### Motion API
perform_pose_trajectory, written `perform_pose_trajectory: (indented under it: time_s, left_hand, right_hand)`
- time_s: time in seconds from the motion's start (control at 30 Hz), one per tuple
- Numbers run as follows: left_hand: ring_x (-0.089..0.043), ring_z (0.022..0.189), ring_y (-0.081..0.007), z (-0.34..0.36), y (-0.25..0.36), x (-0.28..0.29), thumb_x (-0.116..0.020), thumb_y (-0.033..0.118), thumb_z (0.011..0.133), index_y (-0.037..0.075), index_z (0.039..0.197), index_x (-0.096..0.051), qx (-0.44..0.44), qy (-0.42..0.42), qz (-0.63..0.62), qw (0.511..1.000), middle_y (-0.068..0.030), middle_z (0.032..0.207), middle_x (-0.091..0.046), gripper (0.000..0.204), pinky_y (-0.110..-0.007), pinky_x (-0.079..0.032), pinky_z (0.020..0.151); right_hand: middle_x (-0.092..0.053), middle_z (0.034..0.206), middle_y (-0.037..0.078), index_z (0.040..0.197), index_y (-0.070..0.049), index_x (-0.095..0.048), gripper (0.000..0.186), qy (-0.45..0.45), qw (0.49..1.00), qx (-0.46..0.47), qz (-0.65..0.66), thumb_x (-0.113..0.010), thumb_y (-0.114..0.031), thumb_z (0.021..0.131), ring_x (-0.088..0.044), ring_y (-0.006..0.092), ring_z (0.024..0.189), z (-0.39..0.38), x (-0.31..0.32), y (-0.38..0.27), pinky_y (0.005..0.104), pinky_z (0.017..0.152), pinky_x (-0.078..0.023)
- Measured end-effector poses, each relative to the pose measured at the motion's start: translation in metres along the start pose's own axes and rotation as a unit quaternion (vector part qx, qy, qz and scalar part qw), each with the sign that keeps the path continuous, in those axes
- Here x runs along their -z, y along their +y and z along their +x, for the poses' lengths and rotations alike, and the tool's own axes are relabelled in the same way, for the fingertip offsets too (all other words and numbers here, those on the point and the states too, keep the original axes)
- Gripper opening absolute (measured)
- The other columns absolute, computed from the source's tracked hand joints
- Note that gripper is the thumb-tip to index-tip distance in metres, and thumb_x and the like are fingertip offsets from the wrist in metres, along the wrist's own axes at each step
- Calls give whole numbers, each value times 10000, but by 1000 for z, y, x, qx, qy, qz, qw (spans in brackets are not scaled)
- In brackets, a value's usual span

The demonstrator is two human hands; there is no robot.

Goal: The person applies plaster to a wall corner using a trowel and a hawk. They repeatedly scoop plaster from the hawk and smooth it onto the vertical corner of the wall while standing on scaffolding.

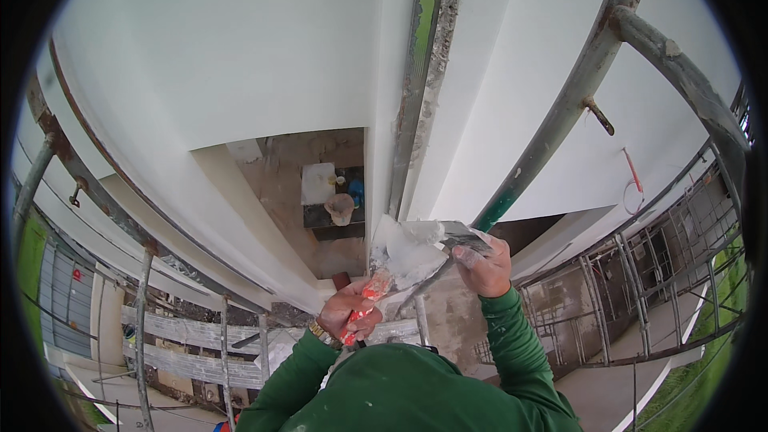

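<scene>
My left hand (346, 310) is closed around the red-orange, white-smeared handle of a putty knife (372, 286). Its broad blade, coated in white filler, reaches up and to the right in front of me. Pinched in my right hand (486, 266) is a flat grey metal scraper (462, 235), tilted across the upper part of the knife's blade. A lump of white filler (427, 231) sits where the two blades meet. White residue marks the fingers of both hands.
Rusty scaffold pipes (560, 112) rise on both sides, with crossbars lower down. Ahead stands a white wall (264, 40) with a rough vertical groove (432, 56). Far below, a white board (318, 184) and a bucket (339, 210) show through an opening. Scaffold planks (192, 336) lie at lower left.
</scene>
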State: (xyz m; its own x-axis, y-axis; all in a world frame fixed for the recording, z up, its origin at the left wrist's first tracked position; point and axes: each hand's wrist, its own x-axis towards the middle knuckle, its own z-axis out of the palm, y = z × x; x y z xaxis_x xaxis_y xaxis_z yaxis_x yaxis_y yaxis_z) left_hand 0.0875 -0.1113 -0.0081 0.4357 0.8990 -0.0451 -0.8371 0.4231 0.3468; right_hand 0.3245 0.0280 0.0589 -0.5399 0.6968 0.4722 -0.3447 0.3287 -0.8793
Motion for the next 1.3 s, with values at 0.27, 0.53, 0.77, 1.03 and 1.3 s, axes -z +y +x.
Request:
perform_pose_trajectory:
  time_s: [0.27, 0.53, 0.77, 1.03, 1.3]
  left_hand:
    - [-485, 386, -170, -6, 5, -22, -541, 7, 878, 45, 1327, -383, -47, -103, 54, 992, -91, 567, -496, 478, -303, -449, 362]
    - [-620, 580, -221, 20, -1, 15, -586, 97, 897, 24, 1365, -417, -223, 267, 586, 732, -96, 753, -590, 502, -365, -535, 556]
    - [-656, 754, -407, 43, -17, 57, -586, 147, 846, 17, 1392, -422, -233, 262, 772, 530, -232, 857, -653, 585, -442, -514, 674]
    - [-589, 579, -126, 32, -38, 102, -639, 103, 849, 5, 1193, -466, -210, 251, 507, 798, -66, 845, -578, 397, -311, -554, 488]
    - [-529, 459, -87, 16, -36, 110, -635, 56, 857, 10, 1171, -431, -221, 243, 417, 848, -33, 778, -544, 378, -289, -543, 432]
  right_hand:
    - [-689, 1115, 177, 1145, 41, -642, 395, -47, 955, 63, -287, -530, 146, 781, -669, 278, 1047, 16, 30, 19, 343, 985, -482]
    - [-672, 1025, 110, 1081, 92, -605, 230, 200, 943, -193, 182, -519, -54, 926, -662, 183, 903, -4, -9, 32, 311, 811, -534]
    - [-667, 997, 132, 1039, 95, -599, 194, 190, 930, -219, 225, -506, -34, 929, -680, 210, 889, 27, -27, 22, 327, 833, -560]
    - [-654, 817, 29, 923, 80, -674, 227, 258, 949, 150, -106, -565, -119, 937, -559, 75, 690, 213, 11, -121, 216, 642, -446]
    - [-663, 840, 261, 750, 18, -662, 313, 370, 629, 382, -568, -488, -224, 844, -623, 449, 801, 351, 26, -232, 553, 796, -476]
